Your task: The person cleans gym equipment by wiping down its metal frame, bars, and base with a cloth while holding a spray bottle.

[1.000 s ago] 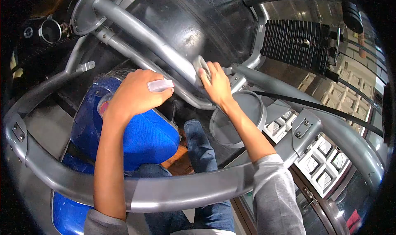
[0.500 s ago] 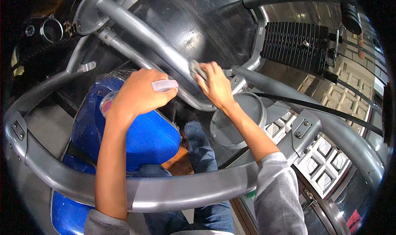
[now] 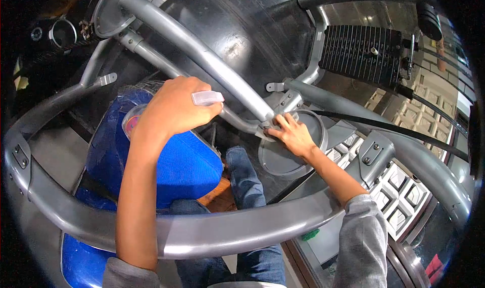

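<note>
My left hand (image 3: 177,106) is closed around what looks like a clear container, mostly hidden by the palm. Its translucent white top (image 3: 207,98) sticks out by the fingers, and a round pinkish label (image 3: 132,122) shows beside the wrist, over the blue padded seat (image 3: 187,169). My right hand (image 3: 293,135) is at the lower end of the sloping silver tube (image 3: 222,68), fingers bent over a grey cloth (image 3: 269,131) that shows only in part. A round grey disc (image 3: 288,159) lies just under this hand.
A curved grey frame bar (image 3: 242,232) crosses below my forearms. Black weight plates (image 3: 361,53) stand at upper right, with a black cable (image 3: 384,132) below them. Another silver tube (image 3: 151,58) runs beside the sloping one. My jeans-clad legs (image 3: 245,179) show beneath.
My right hand has slid down and to the right along the sloping tube with the cloth. My left hand has shifted slightly right and up, still holding the container.
</note>
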The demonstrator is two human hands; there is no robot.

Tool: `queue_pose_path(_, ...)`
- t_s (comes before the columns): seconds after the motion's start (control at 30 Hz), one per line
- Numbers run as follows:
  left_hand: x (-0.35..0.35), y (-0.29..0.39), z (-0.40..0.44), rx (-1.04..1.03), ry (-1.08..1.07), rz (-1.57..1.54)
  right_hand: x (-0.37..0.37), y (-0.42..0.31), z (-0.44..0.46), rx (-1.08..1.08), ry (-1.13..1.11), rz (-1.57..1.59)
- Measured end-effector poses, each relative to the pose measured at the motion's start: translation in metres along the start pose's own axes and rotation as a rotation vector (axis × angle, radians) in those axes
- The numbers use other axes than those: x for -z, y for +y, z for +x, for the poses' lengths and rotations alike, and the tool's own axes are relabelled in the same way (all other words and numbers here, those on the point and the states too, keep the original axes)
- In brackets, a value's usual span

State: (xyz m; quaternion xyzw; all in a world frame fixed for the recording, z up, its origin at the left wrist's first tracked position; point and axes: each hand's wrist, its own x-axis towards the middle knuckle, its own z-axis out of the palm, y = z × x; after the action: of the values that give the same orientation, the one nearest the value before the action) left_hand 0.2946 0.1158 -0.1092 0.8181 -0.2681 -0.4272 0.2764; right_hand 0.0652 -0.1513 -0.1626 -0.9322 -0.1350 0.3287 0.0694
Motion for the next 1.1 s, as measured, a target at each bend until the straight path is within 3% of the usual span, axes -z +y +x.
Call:
queue_pose_path(0.1,0.000,0.001,0.000,-0.036,0.011,0.012,0.005,-0.011,0.036,0.087,0.138,-0.071)
queue_pose_path(0.27,-0.002,-0.002,0.001,-0.033,-0.009,0.064,0.034,-0.051,0.124,0.017,0.476,-0.077)
queue_pose_path(0.47,0.001,0.000,-0.001,-0.021,-0.003,0.079,0.018,-0.052,0.104,-0.003,0.508,-0.182)
queue_pose_path(0.63,0.004,0.007,-0.002,0.059,-0.076,0.017,-0.008,-0.024,0.022,0.053,0.219,-0.169)
queue_pose_path(0.7,-0.002,0.000,-0.001,-0.039,0.011,0.016,-0.008,-0.025,0.007,0.020,0.099,-0.172)
queue_pose_path(0.8,-0.007,-0.001,-0.002,-0.003,0.033,-0.012,0.006,-0.019,0.011,0.013,-0.062,-0.180)
queue_pose_path(0.87,-0.008,-0.005,-0.001,-0.039,0.039,0.024,0.024,-0.012,0.032,-0.015,0.101,0.169)
queue_pose_path(0.93,-0.008,0.000,0.001,-0.081,0.040,0.056,0.026,-0.019,0.048,-0.078,0.247,0.326)
queue_pose_path(1.0,-0.002,0.009,0.000,0.010,-0.071,0.091,0.014,-0.021,0.052,-0.142,0.413,0.466)
queue_pose_path(1.1,-0.010,0.007,0.002,-0.003,-0.075,0.187,0.002,-0.025,0.038,-0.231,0.502,0.518)
